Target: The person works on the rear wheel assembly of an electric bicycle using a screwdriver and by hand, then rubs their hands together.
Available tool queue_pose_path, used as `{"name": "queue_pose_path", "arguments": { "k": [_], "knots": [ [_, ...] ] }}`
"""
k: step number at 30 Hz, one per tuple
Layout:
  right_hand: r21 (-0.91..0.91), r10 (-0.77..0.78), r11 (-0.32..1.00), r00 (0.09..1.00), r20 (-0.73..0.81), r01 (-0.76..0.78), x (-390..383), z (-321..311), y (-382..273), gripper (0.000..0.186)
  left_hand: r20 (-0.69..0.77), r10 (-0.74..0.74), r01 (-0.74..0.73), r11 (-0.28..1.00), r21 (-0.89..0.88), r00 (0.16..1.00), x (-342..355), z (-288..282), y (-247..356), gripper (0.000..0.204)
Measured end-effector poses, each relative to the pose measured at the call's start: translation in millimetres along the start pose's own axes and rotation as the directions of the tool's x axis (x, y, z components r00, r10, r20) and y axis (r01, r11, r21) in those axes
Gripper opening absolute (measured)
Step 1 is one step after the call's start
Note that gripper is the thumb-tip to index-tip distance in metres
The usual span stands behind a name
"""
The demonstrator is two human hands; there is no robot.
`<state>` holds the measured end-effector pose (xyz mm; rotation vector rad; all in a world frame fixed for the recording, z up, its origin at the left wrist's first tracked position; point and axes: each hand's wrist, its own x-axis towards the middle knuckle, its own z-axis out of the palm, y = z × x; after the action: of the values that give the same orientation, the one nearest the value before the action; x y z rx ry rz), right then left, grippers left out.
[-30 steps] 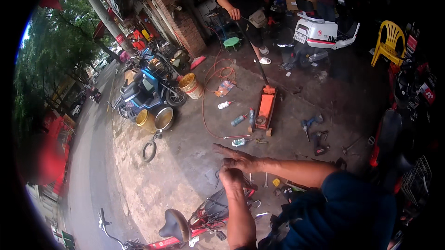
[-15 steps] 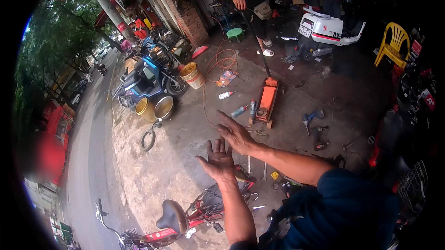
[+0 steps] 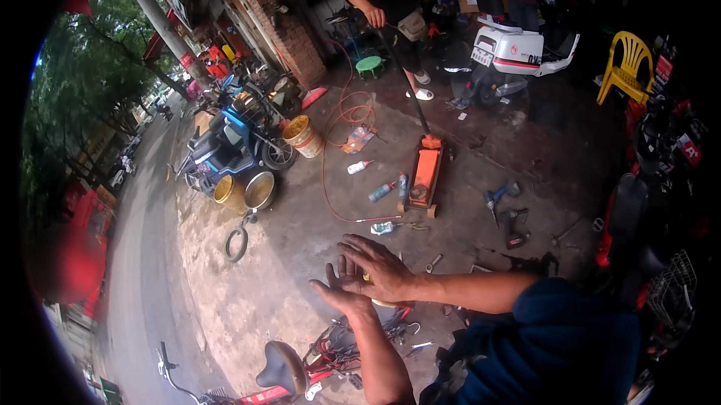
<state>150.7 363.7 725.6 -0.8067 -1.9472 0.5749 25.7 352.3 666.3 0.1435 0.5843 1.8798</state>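
Two bare hands were seen near the centre of the frame: the right hand (image 3: 381, 268) was held across the left hand (image 3: 347, 290), with the fingers of both spread. Nothing could be made out in the grasp of either, and whether the palms were touching could not be told. Dark grime was seen on the fingers, by which a grip might be made slippery.

Nearest to them, at the lower centre and lower left of the frame, a red bicycle (image 3: 321, 364) was seen, partly hidden by the left forearm (image 3: 381, 367). It was judged fairly heavy and awkward rather than fragile, stiff in its tubes and softer at the saddle (image 3: 282, 369). A hold would best be taken at the saddle and the handlebar (image 3: 164, 358), clear of the cluttered rear. The tubes were coloured red; the saddle was dark and broad, the handlebar curved. By the rear, a black tangle (image 3: 330, 336) was bunched, and its nature could not be told.

Above the hands, right of centre, an orange floor jack (image 3: 425, 174) was seen, its long handle (image 3: 403, 71) gripped by a co-worker's hand (image 3: 375, 18).
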Motion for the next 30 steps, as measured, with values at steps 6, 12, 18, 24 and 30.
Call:
{"name": "queue_pose_path", "arguments": {
  "k": [6,12,18,24,30],
  "knots": [
    [-0.091,-0.057,0.994,0.992,0.113,0.067,-3,9,12,0.060,0.127,-0.043,0.048,0.998,-0.039,0.991,5,-17,-1,0.089],
    [0.129,0.109,0.982,0.975,0.191,-0.135,-3,9,15,0.059,0.045,-0.039,0.041,0.998,-0.051,0.998,1,-6,-4,0.088],
    [-0.028,0.027,0.999,0.980,0.195,-0.022,-11,13,24,0.058,0.075,-0.059,0.062,0.997,-0.041,0.995,4,-14,-10,0.087],
    [-0.113,-0.030,0.993,0.990,0.141,0.046,-22,12,25,0.060,0.082,-0.084,0.092,0.991,-0.094,0.993,5,-19,-20,0.085],
    [-0.145,-0.061,0.986,0.984,0.168,0.086,-24,7,28,0.059,0.036,-0.079,0.081,0.996,-0.040,0.996,3,-17,-20,0.083]
  ]
}}
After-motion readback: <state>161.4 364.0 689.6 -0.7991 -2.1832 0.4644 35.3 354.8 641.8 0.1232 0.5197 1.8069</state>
